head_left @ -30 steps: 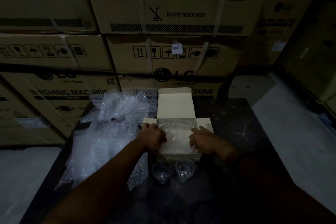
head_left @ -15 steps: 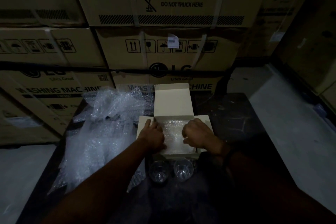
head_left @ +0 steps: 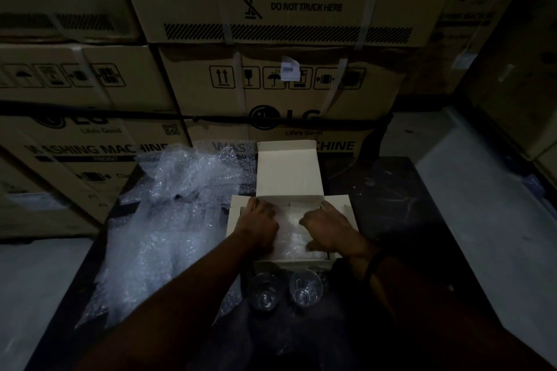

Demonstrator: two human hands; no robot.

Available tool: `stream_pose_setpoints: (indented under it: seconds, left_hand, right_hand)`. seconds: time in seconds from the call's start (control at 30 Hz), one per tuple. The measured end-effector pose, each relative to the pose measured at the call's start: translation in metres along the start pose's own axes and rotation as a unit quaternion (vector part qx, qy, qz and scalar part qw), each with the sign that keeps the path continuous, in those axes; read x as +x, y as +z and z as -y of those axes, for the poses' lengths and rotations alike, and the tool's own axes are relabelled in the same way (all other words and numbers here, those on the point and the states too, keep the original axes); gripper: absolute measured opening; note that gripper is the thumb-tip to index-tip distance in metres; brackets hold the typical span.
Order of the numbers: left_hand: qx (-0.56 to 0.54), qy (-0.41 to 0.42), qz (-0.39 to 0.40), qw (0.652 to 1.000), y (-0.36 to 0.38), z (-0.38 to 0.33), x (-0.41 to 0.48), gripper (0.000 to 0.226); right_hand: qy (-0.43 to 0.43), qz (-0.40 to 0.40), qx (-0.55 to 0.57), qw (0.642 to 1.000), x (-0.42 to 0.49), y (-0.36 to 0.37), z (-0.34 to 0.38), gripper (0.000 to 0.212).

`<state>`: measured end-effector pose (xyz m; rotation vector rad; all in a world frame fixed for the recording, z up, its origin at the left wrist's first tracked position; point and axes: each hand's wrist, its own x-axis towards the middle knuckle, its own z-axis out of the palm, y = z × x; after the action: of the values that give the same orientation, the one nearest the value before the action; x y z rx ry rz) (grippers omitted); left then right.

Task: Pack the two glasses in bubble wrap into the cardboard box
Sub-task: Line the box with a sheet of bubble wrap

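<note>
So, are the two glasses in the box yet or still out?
Out. Both glasses stand bare on the table at the near side of the open cardboard box; inside it only bubble wrap shows.

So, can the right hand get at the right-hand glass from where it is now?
Probably yes. The right hand rests on the bubble wrap inside the box; the right-hand glass stands uncovered on the table just in front of the box, with nothing between.
</note>
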<state>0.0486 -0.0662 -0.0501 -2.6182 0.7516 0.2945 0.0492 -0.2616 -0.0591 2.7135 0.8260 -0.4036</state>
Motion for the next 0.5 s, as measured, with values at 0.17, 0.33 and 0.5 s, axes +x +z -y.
stream_pose_setpoints:
  seconds: [0.17,0.33,0.5]
  left_hand:
    - [0.013,-0.009,0.015,1.000,0.010,-0.004,-0.003,0.062]
    - [0.025,-0.016,0.014,0.999,0.009,-0.007,-0.002,0.060]
    - [-0.009,-0.039,0.021,0.999,0.005,-0.004,-0.003,0.075]
  right_hand:
    - [0.025,0.011,-0.035,0.999,0.000,0.004,0.006,0.084]
    - [0.032,0.014,-0.046,0.998,0.000,0.004,0.012,0.077]
    - [0.000,-0.031,0.008,1.000,-0.010,0.000,0.003,0.059]
